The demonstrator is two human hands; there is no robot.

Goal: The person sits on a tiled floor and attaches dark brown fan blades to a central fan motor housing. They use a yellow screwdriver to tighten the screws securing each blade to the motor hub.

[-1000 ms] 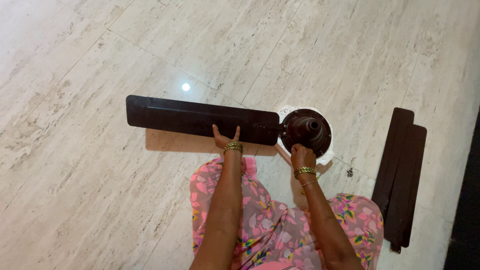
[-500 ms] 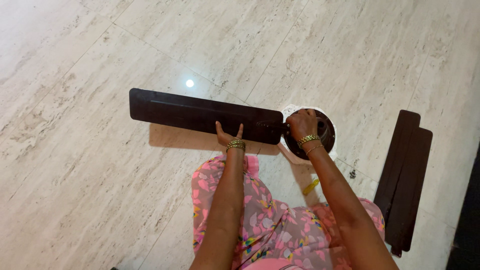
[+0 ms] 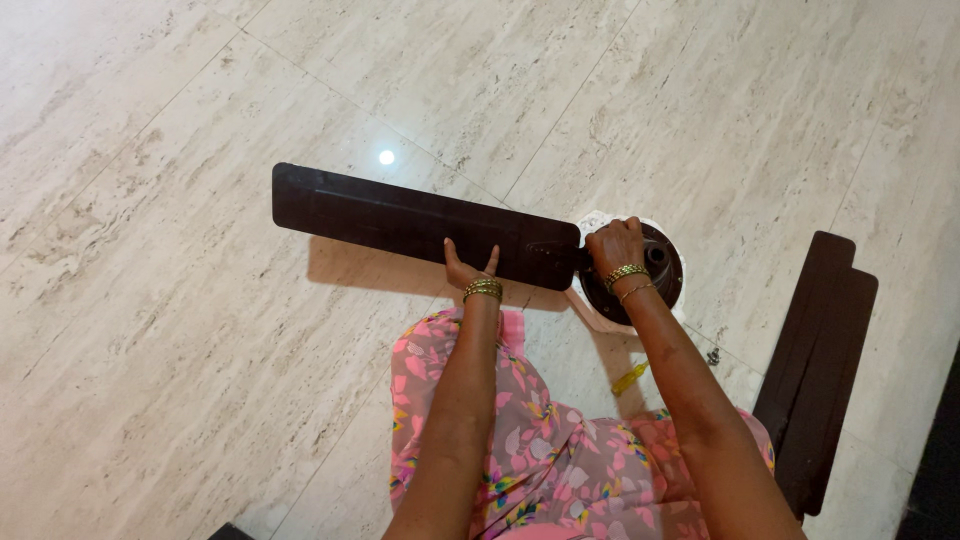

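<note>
I am gripping the near edge of a dark brown fan blade (image 3: 420,224) with my left hand (image 3: 467,269), fingers tucked under it and thumb up, the blade stretching toward nine o'clock over the pale marble floor (image 3: 200,400). My right hand (image 3: 615,246) is closing, fingers curled together, on the fan motor hub (image 3: 660,268) at three o'clock. Two spare blades (image 3: 815,370) are lying stacked well apart at four o'clock; a yellow screwdriver (image 3: 630,378) is lying beside my knee

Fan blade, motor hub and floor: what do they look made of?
Fan blade: dark brown, semi-gloss, flat and thin; painted metal or laminate, cannot tell which.
Motor hub: dark, shiny, ringed round shape; probably painted metal.
Floor: polished veined stone or stone-look tile; grout lines and a lamp reflection show.
</note>
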